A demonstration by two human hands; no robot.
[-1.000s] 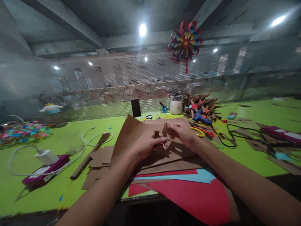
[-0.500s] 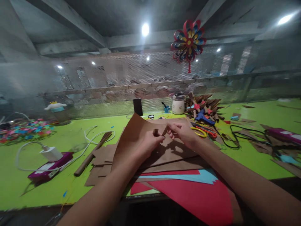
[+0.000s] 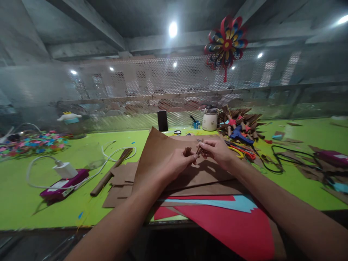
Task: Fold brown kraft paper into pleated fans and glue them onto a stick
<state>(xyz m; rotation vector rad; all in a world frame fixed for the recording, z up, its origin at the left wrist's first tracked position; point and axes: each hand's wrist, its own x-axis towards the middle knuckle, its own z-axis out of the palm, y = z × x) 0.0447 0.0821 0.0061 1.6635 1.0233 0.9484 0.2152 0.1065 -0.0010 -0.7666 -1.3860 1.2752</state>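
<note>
My left hand (image 3: pixel 178 163) is closed on a small pleated strip of brown paper (image 3: pixel 187 151), whose folded edges stick up above the fingers. My right hand (image 3: pixel 219 151) pinches the same strip's other part, close to the left fingertips. Under both hands lie large brown paper sheets (image 3: pixel 212 178). The top sheet's left side (image 3: pixel 150 150) curls up beside my left forearm. Below them a light blue sheet (image 3: pixel 241 203) and a red sheet (image 3: pixel 233 228) poke out, the red one hanging over the table edge.
Left stand a brown paper roll (image 3: pixel 107 177), a white charger (image 3: pixel 65 170) on a purple power strip (image 3: pixel 77 179) and colourful paper stars (image 3: pixel 40 145). Beyond my right hand are yellow-handled scissors (image 3: pixel 237 153), a blue glue gun (image 3: pixel 240 135), a white jug (image 3: pixel 210 120) and a black cable (image 3: pixel 274 163).
My fingers shift along the pleated paper strip, and the part at my right hand is now gathered into narrow folds. The whole view has swung slightly left.
</note>
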